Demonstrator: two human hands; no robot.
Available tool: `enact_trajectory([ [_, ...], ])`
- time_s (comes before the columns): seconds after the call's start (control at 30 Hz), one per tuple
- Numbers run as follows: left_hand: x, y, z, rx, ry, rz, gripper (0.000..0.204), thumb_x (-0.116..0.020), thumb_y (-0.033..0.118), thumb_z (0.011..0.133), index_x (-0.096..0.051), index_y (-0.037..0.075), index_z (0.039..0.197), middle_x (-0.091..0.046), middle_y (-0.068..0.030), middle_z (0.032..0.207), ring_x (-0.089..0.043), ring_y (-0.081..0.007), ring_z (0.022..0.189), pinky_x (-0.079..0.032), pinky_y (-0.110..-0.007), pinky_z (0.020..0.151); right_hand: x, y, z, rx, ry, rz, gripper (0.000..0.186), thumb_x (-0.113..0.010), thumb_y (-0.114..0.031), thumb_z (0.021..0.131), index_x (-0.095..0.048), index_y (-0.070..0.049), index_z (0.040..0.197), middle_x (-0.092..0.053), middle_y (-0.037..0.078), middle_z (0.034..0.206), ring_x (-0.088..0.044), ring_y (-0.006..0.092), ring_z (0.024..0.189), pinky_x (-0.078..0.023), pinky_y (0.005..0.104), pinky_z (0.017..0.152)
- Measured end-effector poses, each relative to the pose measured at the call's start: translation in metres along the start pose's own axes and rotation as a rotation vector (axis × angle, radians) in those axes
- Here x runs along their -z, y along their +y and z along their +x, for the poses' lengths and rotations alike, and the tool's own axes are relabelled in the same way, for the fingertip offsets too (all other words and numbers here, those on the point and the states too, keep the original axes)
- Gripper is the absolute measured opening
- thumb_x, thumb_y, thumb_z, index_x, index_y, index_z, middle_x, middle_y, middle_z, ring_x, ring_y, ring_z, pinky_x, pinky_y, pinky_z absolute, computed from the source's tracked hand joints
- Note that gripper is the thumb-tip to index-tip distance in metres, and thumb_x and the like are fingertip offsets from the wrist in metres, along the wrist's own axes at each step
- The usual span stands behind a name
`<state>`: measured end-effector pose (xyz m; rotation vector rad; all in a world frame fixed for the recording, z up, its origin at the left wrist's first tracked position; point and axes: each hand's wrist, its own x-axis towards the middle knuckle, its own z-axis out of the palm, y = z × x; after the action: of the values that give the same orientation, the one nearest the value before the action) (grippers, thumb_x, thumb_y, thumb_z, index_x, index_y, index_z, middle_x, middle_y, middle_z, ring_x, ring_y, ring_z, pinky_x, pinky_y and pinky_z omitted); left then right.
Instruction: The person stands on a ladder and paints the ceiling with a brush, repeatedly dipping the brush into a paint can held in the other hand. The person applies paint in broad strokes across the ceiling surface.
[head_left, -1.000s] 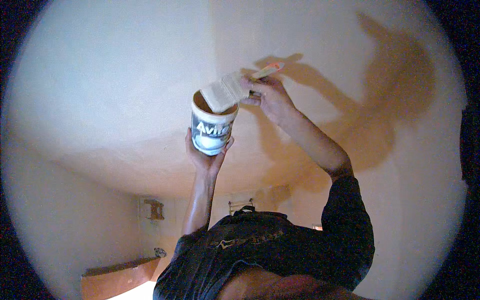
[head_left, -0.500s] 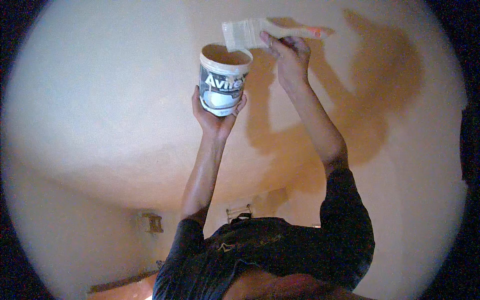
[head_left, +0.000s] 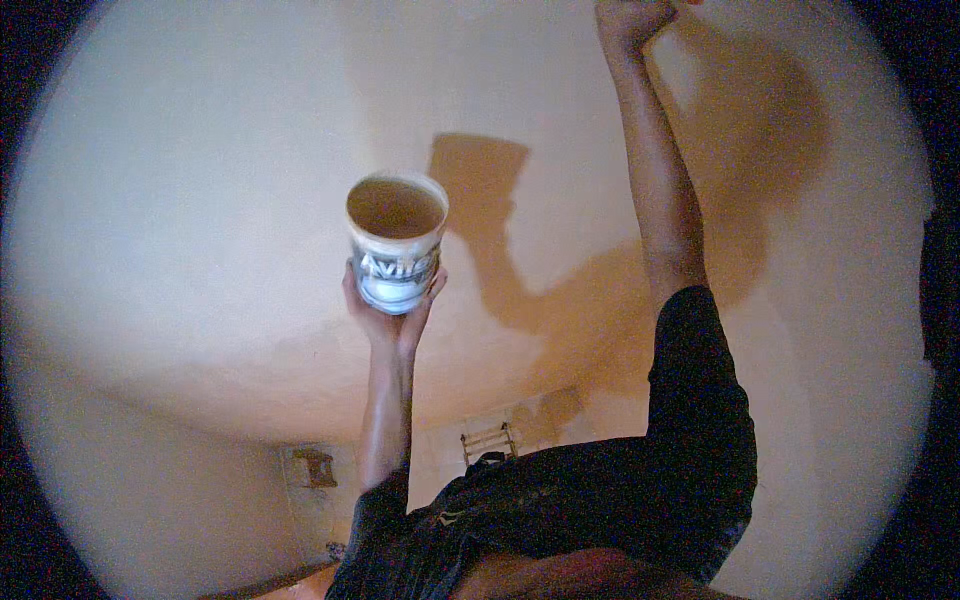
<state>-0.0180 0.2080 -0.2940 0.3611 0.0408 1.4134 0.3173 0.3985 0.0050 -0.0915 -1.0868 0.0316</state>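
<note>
My left hand (head_left: 395, 310) is raised, closed around the lower part of a white-and-dark printed paint tub (head_left: 395, 270), which it holds upright with the open top showing a brownish inside. My right hand (head_left: 635, 22) is high at the top edge of the view, close to the pale plastered surface (head_left: 250, 170), with its fingers closed on the paintbrush. Only a small orange bit of the brush's handle (head_left: 692, 3) shows; the bristles are out of view. Whether the brush touches the surface is hidden. Shadows of the tub and arms fall on the plaster.
A ladder-like frame (head_left: 487, 440) stands in the background at the lower middle. A small brownish fixture (head_left: 312, 466) is on the far wall at lower left, above a wooden-looking edge (head_left: 265, 588). My dark shirt fills much of the lower view.
My right hand with the brush has left the tub's rim and moved up to the top edge. The tub rose, then came down and left to a lower place in view.
</note>
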Motion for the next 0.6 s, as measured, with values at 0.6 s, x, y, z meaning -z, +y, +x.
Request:
enact_trajectory([
  [0.6,0.171,0.098,-0.255,-0.522,0.619,0.147,0.072,-0.054,0.06,0.09,-0.049,0.012,0.144,-0.062,-0.0245,0.124,-0.064,-0.045,0.101,-0.055,-0.057,0.075,0.055,0.049,-0.035,0.384,-0.284,-0.91,0.035,-0.064,-0.016,0.096,-0.062,-0.001,0.128,-0.067,0.006,0.118,-0.062,0.0227,0.096,-0.05,0.0354,0.085],
])
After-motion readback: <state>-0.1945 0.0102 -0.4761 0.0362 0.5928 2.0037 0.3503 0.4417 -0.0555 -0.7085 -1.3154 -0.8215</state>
